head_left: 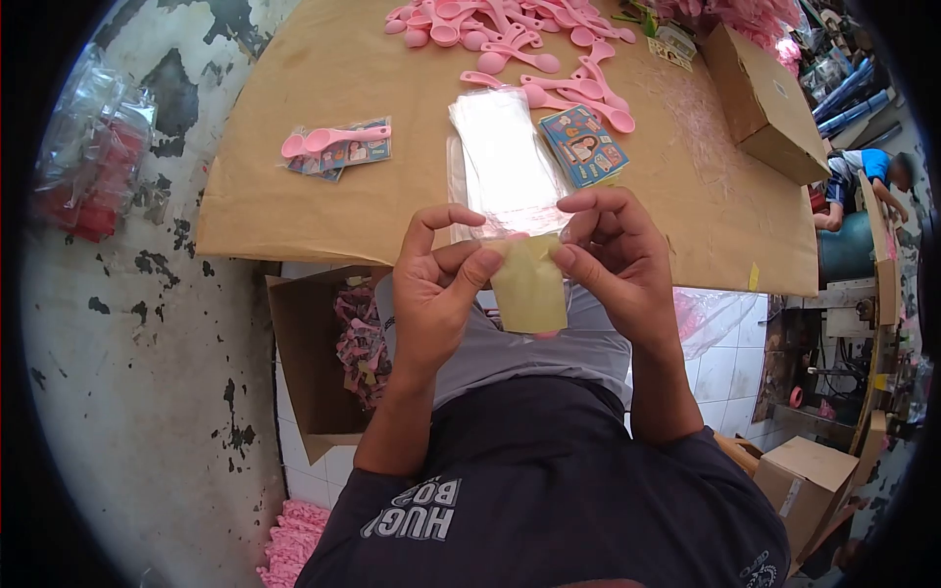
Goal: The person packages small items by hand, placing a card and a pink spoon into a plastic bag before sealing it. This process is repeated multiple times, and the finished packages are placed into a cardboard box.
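Note:
My left hand [441, 284] and my right hand [618, 260] pinch the top corners of a pale yellow card [531, 294] between thumbs and fingers. Bits of pink show above and below the card; most of what lies behind it is hidden. Just beyond my fingers lies a stack of clear plastic bags [505, 147], shining with glare. Right of the bags sits a pile of blue printed cards [583, 147]. Off to the left, a pink measuring spoon [338, 137] rests on more blue cards [368, 152].
Loose pink measuring spoons [490, 24] heap along the table's far side. A cardboard box [765, 103] stands at the right. Below the near edge, another box [314, 363] holds pink packed items. A peeling wall [127, 323] borders the left. Another person [872, 176] is at far right.

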A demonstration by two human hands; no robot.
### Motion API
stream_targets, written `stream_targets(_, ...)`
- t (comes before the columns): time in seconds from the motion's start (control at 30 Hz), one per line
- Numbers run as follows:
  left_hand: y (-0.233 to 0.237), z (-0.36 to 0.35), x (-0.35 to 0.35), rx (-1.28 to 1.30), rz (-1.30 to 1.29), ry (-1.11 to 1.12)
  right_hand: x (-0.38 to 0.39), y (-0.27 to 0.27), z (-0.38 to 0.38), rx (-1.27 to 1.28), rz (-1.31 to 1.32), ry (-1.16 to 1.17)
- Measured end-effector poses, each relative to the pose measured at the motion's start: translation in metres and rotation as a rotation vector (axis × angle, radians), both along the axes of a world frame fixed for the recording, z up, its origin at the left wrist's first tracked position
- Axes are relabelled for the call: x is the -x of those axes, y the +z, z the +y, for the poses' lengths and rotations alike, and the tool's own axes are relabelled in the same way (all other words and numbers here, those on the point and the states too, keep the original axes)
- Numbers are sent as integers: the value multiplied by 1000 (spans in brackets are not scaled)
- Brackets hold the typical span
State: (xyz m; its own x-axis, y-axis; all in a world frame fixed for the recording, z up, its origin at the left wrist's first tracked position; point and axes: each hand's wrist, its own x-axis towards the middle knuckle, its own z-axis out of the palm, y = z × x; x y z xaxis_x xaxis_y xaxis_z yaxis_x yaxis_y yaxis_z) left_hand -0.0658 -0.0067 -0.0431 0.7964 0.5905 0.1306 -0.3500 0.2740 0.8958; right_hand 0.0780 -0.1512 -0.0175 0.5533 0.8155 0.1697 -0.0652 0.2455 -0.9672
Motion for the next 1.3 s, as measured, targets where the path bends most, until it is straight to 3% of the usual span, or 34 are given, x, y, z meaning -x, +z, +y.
stream_targets(0.13, 5, 0, 2, 83, -35, -31, 1, 1, 2, -50, -9, 6)
stream_targets(0.23, 9, 0, 5, -5, -42, -123, -1, -1, 1, -72, -10, -8)
stream_targets(0.3, 8, 1, 6, -163, 159, -269, 4, -2, 3, -103, -13, -28)
stream_targets(0.37, 7, -1, 5, -176, 144, -230, 6, -1, 2, -135, -16, -49)
stream_targets(0.43, 8, -1, 5, -189, 130, -197, 6, 3, -2, 133, -306, -74)
stream_targets(0.53, 11, 9, 7, -242, 93, -58, -2, -19, -4, 137, -291, -186)
stream_targets(0.6, 7, 30, 9, -431, -50, 206, -5, -22, -5, 109, -284, -290)
stream_targets(0.67, 26, 61, 8, -758, 14, 356, -14, -22, -12, 123, -387, -410)
stream_targets(0.7, 28, 77, 11, -760, 10, 351, -15, -17, -12, 116, -405, -458)
stream_targets(0.77, 34, 98, 14, -1154, 399, 718, -22, -14, -16, 147, -470, -503)
stream_targets(0.9, 25, 88, 10, -940, 413, 816, -27, -6, -10, 259, -749, -554)
stream_targets(0.93, 16, 83, 9, -974, 410, 722, -27, -7, -6, 263, -751, -553)
stream_targets(1.0, 4, 68, 3, -942, 403, 548, -27, -10, 8, 241, -1141, -508)
stream_targets(1.13, -2, 35, -9, -841, 360, 389, -18, -15, 39, 305, -1242, -416)
stream_targets(1.3, -5, 20, -1, -752, 331, 365, -24, -29, 47, 380, -1180, -337)
